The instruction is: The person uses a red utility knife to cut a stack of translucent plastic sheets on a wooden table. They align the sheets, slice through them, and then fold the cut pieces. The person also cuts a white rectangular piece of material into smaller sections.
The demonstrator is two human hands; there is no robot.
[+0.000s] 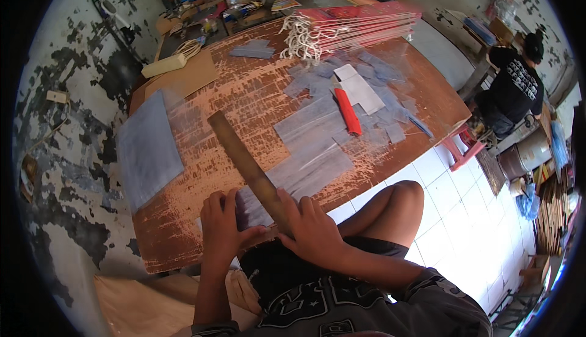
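Ruler (247, 163) aslant across grey sheet (311, 171) at table's (165, 234) near edge — lower end gripped in right hand (316, 226), presumably for steadiness. Left hand (221, 224) at sheet's near side, possibly against slipping — pinching or merely resting, can't tell.

We look down from our own head through a wide fisheye, close above our left hand (222, 218) and right hand (314, 226), facing forward across the tabletop (196, 157), while the wall (76, 154) and tiled floor (455, 215) bend toward the rim
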